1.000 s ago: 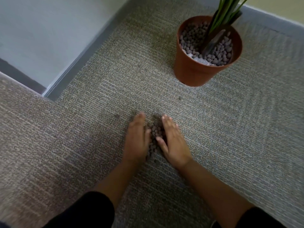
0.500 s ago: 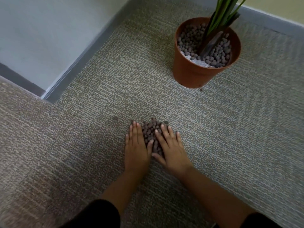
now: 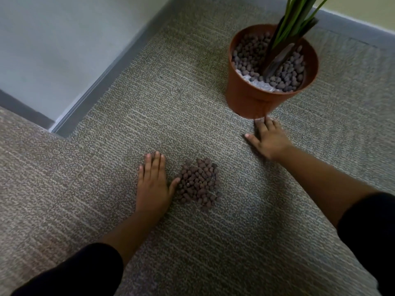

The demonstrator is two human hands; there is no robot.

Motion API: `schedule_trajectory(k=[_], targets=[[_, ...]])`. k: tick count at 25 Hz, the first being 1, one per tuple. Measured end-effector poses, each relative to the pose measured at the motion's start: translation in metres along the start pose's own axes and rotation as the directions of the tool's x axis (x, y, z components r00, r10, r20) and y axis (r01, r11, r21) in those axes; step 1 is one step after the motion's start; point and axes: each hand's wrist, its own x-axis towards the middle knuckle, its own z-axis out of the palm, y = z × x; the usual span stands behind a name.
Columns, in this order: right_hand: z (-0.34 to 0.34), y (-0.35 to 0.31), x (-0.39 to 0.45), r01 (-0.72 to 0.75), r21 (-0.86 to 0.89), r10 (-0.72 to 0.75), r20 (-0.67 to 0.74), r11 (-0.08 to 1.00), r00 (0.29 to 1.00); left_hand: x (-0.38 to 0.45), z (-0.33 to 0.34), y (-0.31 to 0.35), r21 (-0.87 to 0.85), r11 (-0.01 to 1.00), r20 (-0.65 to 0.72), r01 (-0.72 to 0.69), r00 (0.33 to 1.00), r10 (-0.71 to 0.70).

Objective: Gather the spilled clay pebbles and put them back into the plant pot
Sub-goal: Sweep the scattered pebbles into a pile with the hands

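Moved apart since half a second ago: right hand (image 3: pixel 269 137) gone from the pebble heap up to the foot of the plant pot (image 3: pixel 252 99), left hand (image 3: pixel 152 184) slid off to the heap's left side.

Lowest in the frame, two black sleeves (image 3: pixel 70 272) at the bottom corners, bare forearms reaching up from them. Just above, at centre, left hand flat on the carpet (image 3: pixel 213 242), palm down, fingers straight and together, thumb spread out and touching the left edge of the clay pebbles (image 3: pixel 199 182). Holding nothing. Pebbles gathered in one compact brown heap on the carpet, just right of that hand, well apart from the pot.

Further up and right of centre, right hand also open and palm down, fingers spread, fingertips at the pot's base; gripping nothing. Contact with the pot not clear.

Upper right, terracotta pot standing upright on the carpet, filled with more pebbles around green plant stems (image 3: pixel 297 20), a white patch showing at the near inner rim. Upper left, grey skirting board (image 3: pixel 111 77) below a pale wall (image 3: pixel 64 39).
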Motion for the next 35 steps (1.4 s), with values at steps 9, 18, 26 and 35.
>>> schedule_trajectory(k=[9, 18, 26, 35], targets=[[0.003, -0.027, -0.037, 0.188, 0.164, -0.159, -0.171, 0.968, 0.972, 0.007, -0.008, -0.001, -0.092, 0.995, 0.084, -0.04, 0.995, 0.047], [0.028, -0.12, -0.101, 0.424, 0.158, -0.428, -0.012, 0.892, 0.904, 0.023, -0.076, 0.022, -0.525, 0.851, -0.134, -0.003, 0.988, -0.079], [0.029, -0.08, -0.081, 0.081, 0.268, -0.113, 0.108, 0.96, 0.988, 0.026, -0.057, -0.014, -0.117, 0.993, 0.364, 0.016, 0.931, 0.028], [0.112, -0.181, -0.192, 0.82, -0.006, -0.819, 0.034, 0.573, 0.573, 0.043, -0.096, -0.053, -0.294, 0.952, 0.418, 0.082, 0.907, 0.051]])
